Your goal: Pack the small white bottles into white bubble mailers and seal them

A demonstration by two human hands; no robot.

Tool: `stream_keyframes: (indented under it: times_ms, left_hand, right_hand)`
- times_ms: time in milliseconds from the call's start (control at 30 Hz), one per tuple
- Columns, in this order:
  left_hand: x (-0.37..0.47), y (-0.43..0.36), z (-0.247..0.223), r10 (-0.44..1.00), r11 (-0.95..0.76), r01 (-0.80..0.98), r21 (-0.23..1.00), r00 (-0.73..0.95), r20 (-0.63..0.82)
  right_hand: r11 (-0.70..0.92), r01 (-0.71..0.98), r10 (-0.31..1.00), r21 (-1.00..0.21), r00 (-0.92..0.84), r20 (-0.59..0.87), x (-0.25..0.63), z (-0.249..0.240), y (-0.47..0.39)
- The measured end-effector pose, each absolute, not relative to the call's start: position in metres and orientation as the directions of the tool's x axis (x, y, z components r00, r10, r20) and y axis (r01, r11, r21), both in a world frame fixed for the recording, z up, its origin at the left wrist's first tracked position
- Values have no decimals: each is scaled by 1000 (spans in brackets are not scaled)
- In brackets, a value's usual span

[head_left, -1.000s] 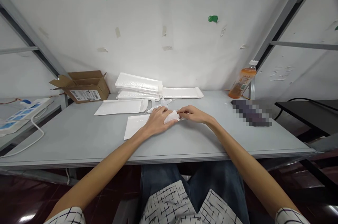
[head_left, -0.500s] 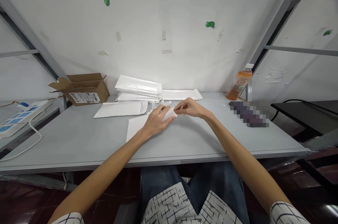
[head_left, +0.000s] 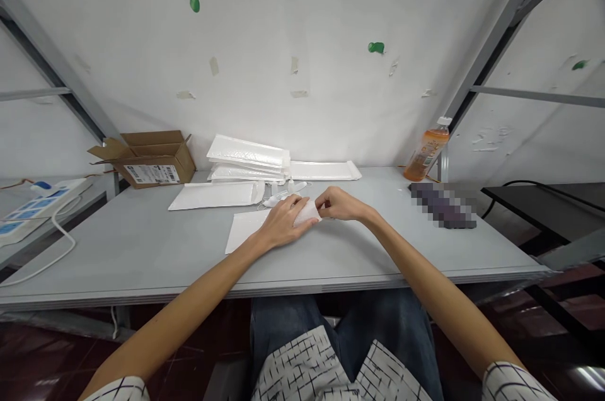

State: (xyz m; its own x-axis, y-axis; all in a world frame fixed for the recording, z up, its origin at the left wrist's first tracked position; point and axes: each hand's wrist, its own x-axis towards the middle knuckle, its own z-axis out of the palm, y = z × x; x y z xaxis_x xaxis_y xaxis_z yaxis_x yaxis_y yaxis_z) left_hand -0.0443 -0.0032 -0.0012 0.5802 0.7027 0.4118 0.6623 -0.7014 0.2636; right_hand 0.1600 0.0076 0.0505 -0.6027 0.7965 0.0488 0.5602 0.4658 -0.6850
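A white padded mailer (head_left: 244,228) lies flat on the table in the head view, its right end partly covered by my hands. My left hand (head_left: 286,222) rests over that end, with thumb and fingers gripping it on both sides. At the mailer's right edge, my right hand (head_left: 344,204) has its fingers curled in against the opening. Its fingertips are hidden, so what they hold cannot be made out. Just behind my left hand are small white items with thin cords (head_left: 278,196).
Several white padded mailers (head_left: 248,154) are piled by the wall, with another mailer (head_left: 217,194) in front. An open cardboard box (head_left: 155,168) stands left, a power strip (head_left: 42,209) beyond. On the right are an orange drink bottle (head_left: 428,149) and a pixelated dark item (head_left: 442,205).
My right hand has come slightly down and nearer me, its fingers now tucked closer against the mailer's end. My left hand has shifted slightly, uncovering more of the small white items behind.
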Motion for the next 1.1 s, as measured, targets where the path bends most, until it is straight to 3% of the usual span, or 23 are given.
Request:
stream_keyframes:
  times_ms: [100,233,433,633,800,967,1100]
  left_hand:
    - [-49,-3,-3,718,-690,690,219,614,329]
    - [-66,-6,-3,679,-729,670,143,681,272]
    - [-79,-14,-2,595,-784,615,87,704,389]
    - [-82,-5,41,671,-725,589,358,485,561]
    - [-97,-3,79,791,-577,513,636,159,590]
    - [-108,-4,81,771,-607,482,632,163,616]
    - [-127,6,86,753,-583,558,590,98,651]
  right_hand:
    - [346,494,836,-798,-548,23,175,41,7]
    - [250,488,922,-837,-385,51,201,31,4]
    - [180,478,978,-860,-185,102,223,23,7]
    - [211,542,973,-813,-195,123,223,12,13]
    - [233,635,970,-737,-203,132,223,10,14]
    - [258,657,962,-708,-244,125,220,11,11]
    - [241,651,968,-719,-209,136,220,10,10]
